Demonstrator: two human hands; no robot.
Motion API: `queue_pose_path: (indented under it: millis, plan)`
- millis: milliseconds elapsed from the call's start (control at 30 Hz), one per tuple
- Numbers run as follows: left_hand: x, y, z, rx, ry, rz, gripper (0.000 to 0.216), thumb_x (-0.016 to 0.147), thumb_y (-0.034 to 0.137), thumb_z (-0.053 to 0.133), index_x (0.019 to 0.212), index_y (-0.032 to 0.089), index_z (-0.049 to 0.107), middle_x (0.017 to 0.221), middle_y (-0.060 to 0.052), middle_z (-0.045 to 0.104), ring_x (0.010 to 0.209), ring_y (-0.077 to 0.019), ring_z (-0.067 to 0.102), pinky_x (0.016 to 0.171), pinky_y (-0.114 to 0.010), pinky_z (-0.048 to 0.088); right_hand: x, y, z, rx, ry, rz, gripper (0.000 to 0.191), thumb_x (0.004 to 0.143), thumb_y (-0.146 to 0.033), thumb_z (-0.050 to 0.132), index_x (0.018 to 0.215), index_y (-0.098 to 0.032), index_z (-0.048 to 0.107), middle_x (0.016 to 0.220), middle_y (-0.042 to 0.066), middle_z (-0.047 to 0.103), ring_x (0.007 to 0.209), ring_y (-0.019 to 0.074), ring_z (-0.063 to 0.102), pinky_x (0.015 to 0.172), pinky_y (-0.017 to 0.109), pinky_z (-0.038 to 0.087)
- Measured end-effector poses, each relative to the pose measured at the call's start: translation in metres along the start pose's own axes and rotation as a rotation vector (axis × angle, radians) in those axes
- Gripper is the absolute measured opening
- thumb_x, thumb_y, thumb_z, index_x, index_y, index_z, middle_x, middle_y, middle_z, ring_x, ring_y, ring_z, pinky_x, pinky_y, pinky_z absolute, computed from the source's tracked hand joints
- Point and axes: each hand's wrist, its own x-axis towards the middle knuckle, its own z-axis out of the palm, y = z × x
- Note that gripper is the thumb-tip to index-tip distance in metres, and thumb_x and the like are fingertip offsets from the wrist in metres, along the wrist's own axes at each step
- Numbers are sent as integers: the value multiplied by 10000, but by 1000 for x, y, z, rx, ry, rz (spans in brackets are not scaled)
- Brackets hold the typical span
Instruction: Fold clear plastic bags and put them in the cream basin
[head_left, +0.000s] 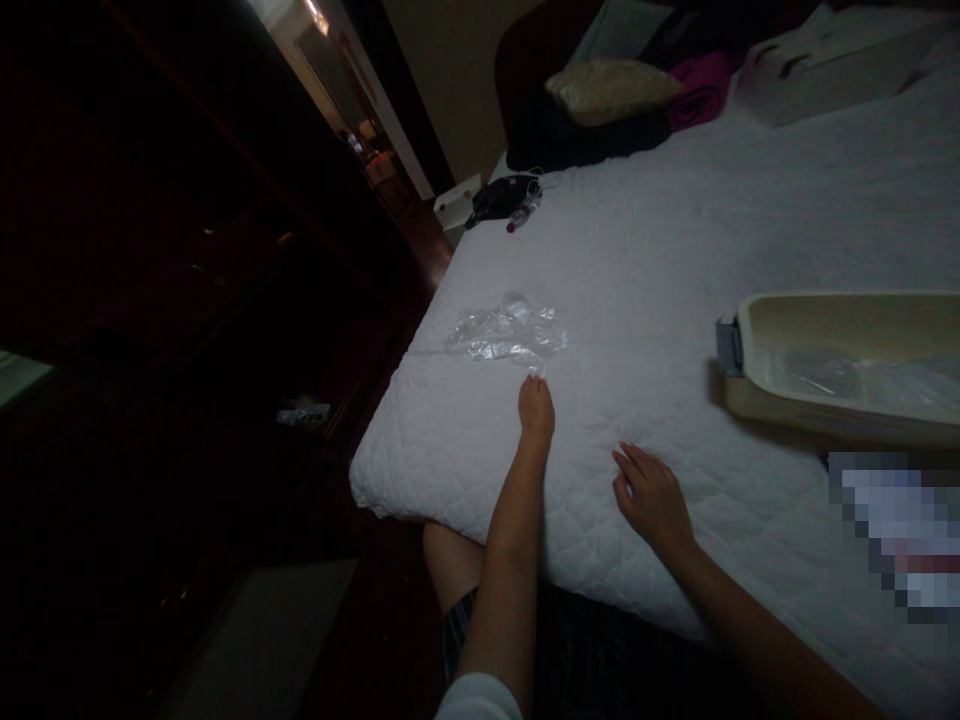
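Note:
A crumpled clear plastic bag [508, 333] lies on the white quilted mattress [675, 250] near its left edge. My left hand [535, 405] reaches forward with its fingers closed in a pinch on the bag's near corner. My right hand [651, 492] rests on the mattress close to the front edge, fingers stretched out and holding nothing.
A beige plastic bin [817, 400] with clear plastic inside lies on the mattress at the right. Pillows and dark and pink clothes [615, 100] are piled at the far end, with small dark items [504, 197] near the far left corner. Dark furniture stands on the left.

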Motion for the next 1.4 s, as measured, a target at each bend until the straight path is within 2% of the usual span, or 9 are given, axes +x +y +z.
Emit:
queue_pose_path:
  millis: [300, 433, 567, 733, 833, 933, 1067, 1167, 1400]
  plan:
    - [-61, 26, -23, 27, 2, 114, 190, 865, 78, 426, 860, 146, 603, 991, -143, 657, 1030, -244, 616, 926, -435, 507, 1, -1, 0, 0, 29, 0, 282, 832, -155, 504, 1083, -142, 629, 1173, 139, 648, 1064, 255, 595, 944, 430, 457]
    - [-107, 41, -40, 29, 37, 215, 140, 841, 74, 483, 910, 132, 591, 1064, -152, 631, 1065, -242, 603, 966, -446, 498, 2, -1, 0, 3, 37, 2, 288, 827, -156, 501, 1085, -155, 628, 1164, 140, 652, 1064, 263, 602, 934, 443, 463]
    - [-148, 53, -52, -12, 68, 224, 177, 817, 55, 509, 966, 122, 576, 1133, -170, 615, 1104, -249, 596, 980, -459, 504, 3, -1, 1, 14, 60, -4, 325, 834, -161, 484, 1136, -151, 603, 1152, 143, 654, 1045, 265, 611, 919, 451, 472]
    - [-186, 64, -59, -74, 101, 271, 239, 806, 57, 492, 1014, 152, 563, 1057, -124, 647, 1151, -263, 582, 973, -501, 512, 1, -5, 0, -18, 171, -13, 539, 852, -186, 490, 1374, -86, 399, 1292, 223, 552, 1157, 297, 551, 909, 442, 478]
    - [-201, 66, -59, -113, 136, 284, 226, 806, 63, 477, 990, 159, 566, 1030, -116, 658, 1169, -270, 574, 976, -511, 506, 0, -8, -4, -21, 188, -131, 624, 850, -169, 501, 1443, -121, 313, 1376, 216, 489, 1241, 298, 490, 940, 443, 454]
    - [-212, 64, -58, -181, 185, 292, 212, 813, 75, 468, 972, 172, 571, 987, -97, 670, 1132, -252, 601, 967, -499, 509, 0, -7, -7, -13, 127, -229, 512, 857, -122, 469, 1369, -139, 446, 1334, 187, 544, 1230, 274, 503, 955, 426, 436]
    - [-222, 59, -58, -267, 215, 322, 210, 811, 83, 472, 965, 173, 582, 975, -94, 677, 1125, -249, 608, 965, -495, 503, -1, -4, -7, -33, 87, -329, 270, 886, -134, 446, 1053, -147, 658, 1033, 133, 698, 943, 221, 630, 819, 348, 475]
    - [-230, 54, -60, -310, 201, 357, 243, 817, 85, 474, 1019, 166, 582, 1009, -100, 673, 1147, -249, 596, 974, -489, 495, -2, -4, -8, -55, 73, -328, 225, 880, -144, 464, 951, -137, 677, 925, 125, 706, 845, 216, 629, 791, 343, 465]
    - [-243, 44, -54, -343, 209, 365, 444, 835, 87, 475, 1272, 161, 465, 1180, -153, 628, 1184, -258, 574, 993, -507, 488, -3, -4, -10, -60, 18, -289, 225, 857, -154, 462, 944, -139, 668, 846, 110, 690, 760, 211, 603, 722, 338, 447]
